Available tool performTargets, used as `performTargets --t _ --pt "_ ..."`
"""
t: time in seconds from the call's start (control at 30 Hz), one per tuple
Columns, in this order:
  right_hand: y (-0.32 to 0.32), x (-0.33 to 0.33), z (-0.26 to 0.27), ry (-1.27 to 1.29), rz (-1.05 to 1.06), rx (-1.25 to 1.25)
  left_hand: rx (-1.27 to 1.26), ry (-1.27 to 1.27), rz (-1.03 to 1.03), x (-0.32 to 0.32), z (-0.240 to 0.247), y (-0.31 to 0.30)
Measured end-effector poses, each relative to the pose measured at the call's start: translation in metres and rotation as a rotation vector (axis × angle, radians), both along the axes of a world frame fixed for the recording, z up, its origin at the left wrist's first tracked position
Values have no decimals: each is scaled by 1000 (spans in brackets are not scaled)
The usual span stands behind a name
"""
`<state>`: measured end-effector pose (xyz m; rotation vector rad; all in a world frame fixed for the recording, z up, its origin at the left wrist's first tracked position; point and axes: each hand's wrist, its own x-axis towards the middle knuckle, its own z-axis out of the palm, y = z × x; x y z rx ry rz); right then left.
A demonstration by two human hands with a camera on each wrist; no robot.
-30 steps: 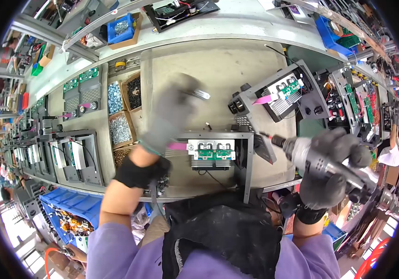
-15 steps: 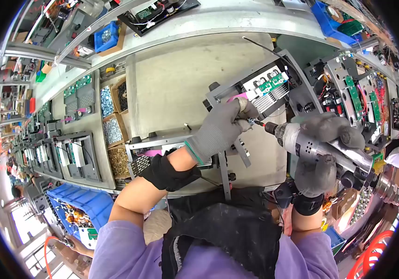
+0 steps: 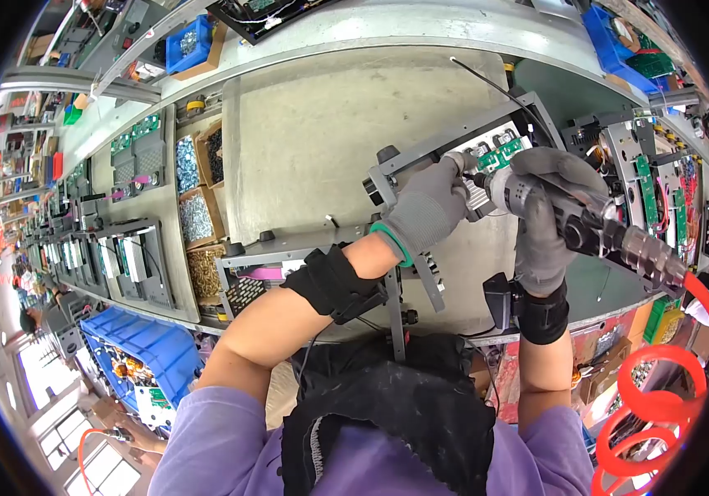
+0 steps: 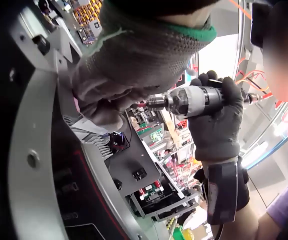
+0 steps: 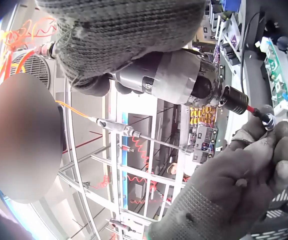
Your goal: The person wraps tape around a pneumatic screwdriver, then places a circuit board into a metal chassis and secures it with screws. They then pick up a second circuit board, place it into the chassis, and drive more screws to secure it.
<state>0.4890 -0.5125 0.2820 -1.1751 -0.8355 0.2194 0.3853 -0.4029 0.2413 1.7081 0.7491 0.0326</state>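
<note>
The gloved right hand point(image 3: 549, 219) is wrapped around an air screwdriver point(image 3: 590, 219), taped around its body, whose tip points left. At that tip, in the right wrist view, a small metal screw point(image 5: 269, 120) is pinched between thumb and finger of the gloved left hand point(image 5: 234, 175). Both hands are over the tilted metal frame point(image 3: 421, 153) that holds a green circuit board point(image 3: 499, 155) and a finned heatsink point(image 4: 91, 137). In the left wrist view the left hand point(image 4: 129, 65) is close beside the heatsink; its fingertips are partly hidden.
A second frame point(image 3: 305, 244) stands near the table's front edge, under the left forearm. Small boxes of screws point(image 3: 197, 217) lie at the left, beside a rack of similar parts point(image 3: 144, 264). A red coiled hose point(image 3: 660, 388) hangs at the right.
The left hand moved from above the bare mat to the right-hand frame, then slightly further right. The right hand brought the screwdriver leftward and up to the left fingertips.
</note>
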Motion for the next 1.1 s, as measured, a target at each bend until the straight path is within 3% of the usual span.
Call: performTargets --t 0.03,0.1,0.13,0.2,0.33,0.5,0.67,0.8,0.93,0.97,1.03,1.1 --pt "2 1 -4 13 3 10 -1 1 6 -1 1 0" --pt "6 5 -5 -37 9 -3 676 185 -103 -5 5 -2" --pt "8 6 -4 -90 6 -13 675 185 -96 -7 5 -4" --pt "14 2 0 -83 10 -26 915 215 -204 -8 4 -8" --pt "27 4 5 -134 24 -41 904 237 -142 1 -5 -8" --pt "40 -2 14 -12 13 -136 916 191 -64 -1 -12 -6" --pt "57 -2 25 -195 -14 -197 881 204 -44 -1 -11 2" --pt "63 -1 19 -41 83 -252 808 220 -20 -5 -10 5" --pt "58 12 -19 -347 -86 -546 751 159 16 -13 1 9" --pt "59 11 -22 95 88 -320 765 194 -7 -19 8 8" --pt "59 -7 5 9 28 -365 776 236 -32 -34 29 16" --pt "61 -5 1 -47 8 -370 1009 206 97 -48 40 28"
